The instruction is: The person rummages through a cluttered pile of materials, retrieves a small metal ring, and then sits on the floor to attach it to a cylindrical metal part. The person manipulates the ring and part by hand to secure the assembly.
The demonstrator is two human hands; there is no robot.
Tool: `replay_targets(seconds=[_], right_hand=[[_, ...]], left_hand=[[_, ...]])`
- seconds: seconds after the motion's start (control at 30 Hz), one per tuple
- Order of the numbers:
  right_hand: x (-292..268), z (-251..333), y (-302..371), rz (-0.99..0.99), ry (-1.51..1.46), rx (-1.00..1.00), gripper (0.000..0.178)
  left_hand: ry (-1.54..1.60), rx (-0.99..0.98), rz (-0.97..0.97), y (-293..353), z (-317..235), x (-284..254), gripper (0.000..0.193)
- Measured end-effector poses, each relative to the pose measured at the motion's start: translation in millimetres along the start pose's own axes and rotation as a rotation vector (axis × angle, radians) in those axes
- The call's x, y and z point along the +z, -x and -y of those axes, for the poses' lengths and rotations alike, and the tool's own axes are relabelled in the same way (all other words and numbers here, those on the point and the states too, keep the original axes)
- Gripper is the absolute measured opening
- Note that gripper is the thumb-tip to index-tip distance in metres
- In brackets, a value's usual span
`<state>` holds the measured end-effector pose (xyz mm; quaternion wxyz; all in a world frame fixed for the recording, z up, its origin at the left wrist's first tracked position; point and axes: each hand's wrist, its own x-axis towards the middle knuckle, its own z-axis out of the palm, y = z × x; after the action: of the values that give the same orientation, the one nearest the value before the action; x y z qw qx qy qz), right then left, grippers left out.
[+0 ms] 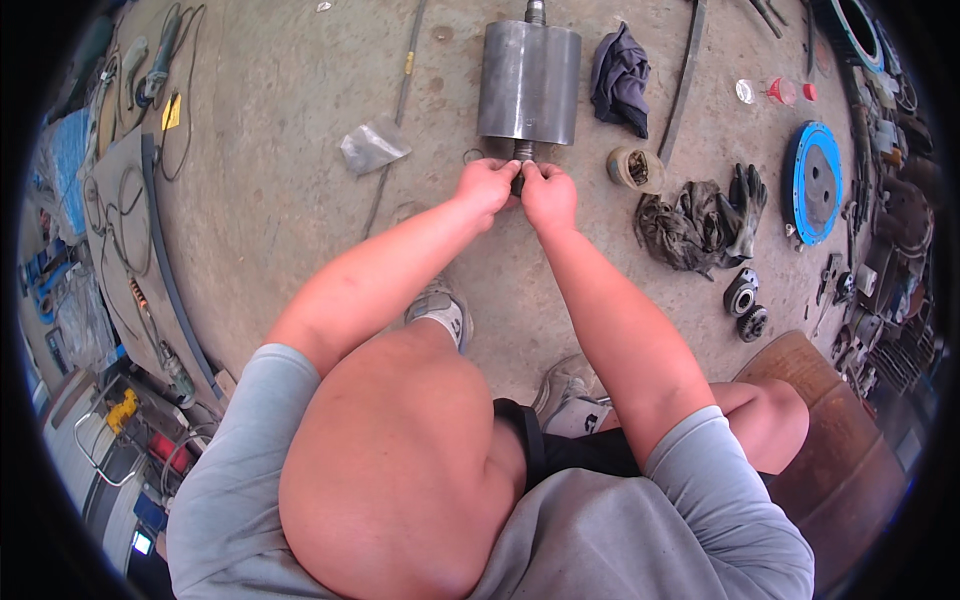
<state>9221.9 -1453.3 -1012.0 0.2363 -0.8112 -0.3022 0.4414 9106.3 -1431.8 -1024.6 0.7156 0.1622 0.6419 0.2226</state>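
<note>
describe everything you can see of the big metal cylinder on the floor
The metal cylinder is a thick, plain drum of dull grey steel, lying on the concrete floor with its axis pointing away from the person. A narrower shaft runs through it, sticking out at both ends. The left hand and right hand close together around the near shaft end. Its surface looks smooth and faintly shiny. A dark rag lies just right of it, apart.
</note>
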Motion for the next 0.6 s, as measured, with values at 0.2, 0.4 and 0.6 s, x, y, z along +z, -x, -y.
replay_targets(seconds=[0.2, 0.4, 0.6], right_hand=[[8.0, -3.6, -2.1, 0.0, -0.106, 0.042, 0.038], [14.4, -2.5, -0.5, -0.047, -0.09, 0.052, 0.037], [22.7, -2.4, 1.7, -0.075, -0.124, 0.059, 0.038]], left_hand=[[0.001, -0.003, 0.008, -4.3, 2.2, -1.2, 0.026], [0.053, -0.032, 0.008, 4.6, -5.5, 2.3, 0.028], [0.054, 0.007, -0.002, 0.1, -1.1, 2.1, 0.03]])
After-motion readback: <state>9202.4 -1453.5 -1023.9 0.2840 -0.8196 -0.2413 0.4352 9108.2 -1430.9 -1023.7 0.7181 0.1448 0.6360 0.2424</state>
